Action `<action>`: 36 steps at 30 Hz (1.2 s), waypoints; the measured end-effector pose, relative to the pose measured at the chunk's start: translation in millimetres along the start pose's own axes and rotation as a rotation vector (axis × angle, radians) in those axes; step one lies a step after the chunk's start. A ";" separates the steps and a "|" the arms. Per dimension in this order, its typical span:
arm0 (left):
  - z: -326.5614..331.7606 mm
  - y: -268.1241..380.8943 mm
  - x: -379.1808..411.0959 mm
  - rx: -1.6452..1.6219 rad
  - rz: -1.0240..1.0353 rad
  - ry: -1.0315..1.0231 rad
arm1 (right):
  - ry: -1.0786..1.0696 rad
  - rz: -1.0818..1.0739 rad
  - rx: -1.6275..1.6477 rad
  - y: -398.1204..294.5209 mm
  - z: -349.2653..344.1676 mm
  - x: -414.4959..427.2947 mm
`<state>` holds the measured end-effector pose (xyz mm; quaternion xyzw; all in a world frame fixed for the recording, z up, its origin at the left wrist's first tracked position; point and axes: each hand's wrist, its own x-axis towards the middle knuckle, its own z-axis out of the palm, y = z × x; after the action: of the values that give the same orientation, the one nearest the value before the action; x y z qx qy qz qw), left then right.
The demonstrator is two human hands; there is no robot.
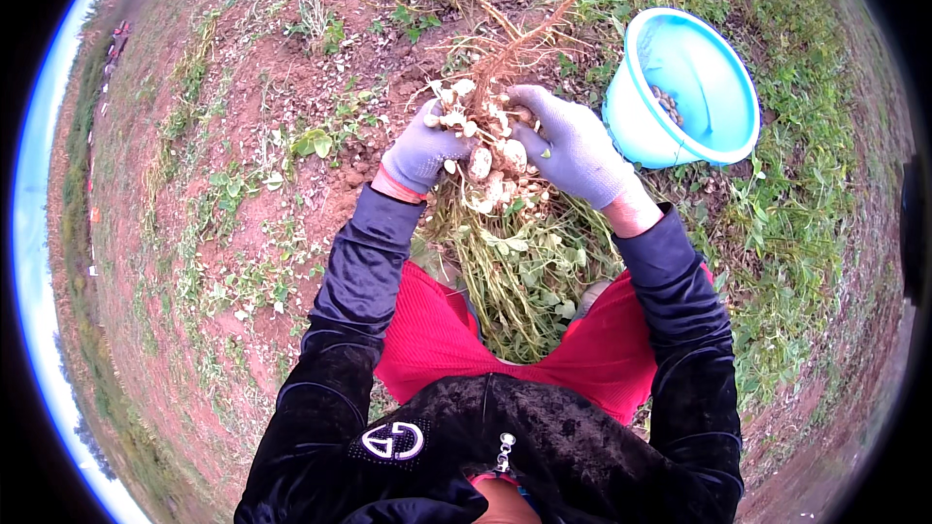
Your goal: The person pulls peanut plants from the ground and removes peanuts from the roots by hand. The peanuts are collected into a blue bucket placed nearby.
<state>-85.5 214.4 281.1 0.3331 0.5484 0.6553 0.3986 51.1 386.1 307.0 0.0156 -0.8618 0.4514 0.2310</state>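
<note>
An uprooted peanut plant lies between my knees, its leafy stems (510, 269) towards me and its brown taproot (535, 36) pointing away. Pale peanut pods (495, 175) hang in a cluster about the roots. My left hand (424, 149), in a pale purple knitted glove, grips the left side of the root and pod cluster. On the right side of the same cluster is my right hand (575, 145), gloved alike, with thumb and index finger around pods at the root; what lies between the fingertips is partly hidden.
A light blue plastic bucket (619, 113) stands tilted at the right, beyond my right hand, with a few peanut pods (666, 103) at its bottom. Reddish soil with scattered leaves and weeds (247, 189) spreads to the left. Green low plants (794, 182) grow along the right.
</note>
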 end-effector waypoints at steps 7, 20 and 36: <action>14.7 6.1 6.0 -0.076 0.041 0.253 | -0.127 0.150 -0.221 -2.2 8.7 3.6; -34.9 17.2 20.1 -0.142 0.097 0.583 | -0.163 1.045 1.155 20.7 21.5 -22.6; 16.7 29.8 1.6 -0.245 -0.036 0.224 | 0.168 0.151 0.184 9.9 -5.3 5.0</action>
<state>-76.3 221.0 313.4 0.1970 0.5112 0.7432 0.3841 46.3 397.0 304.0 -0.0657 -0.7931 0.5443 0.2652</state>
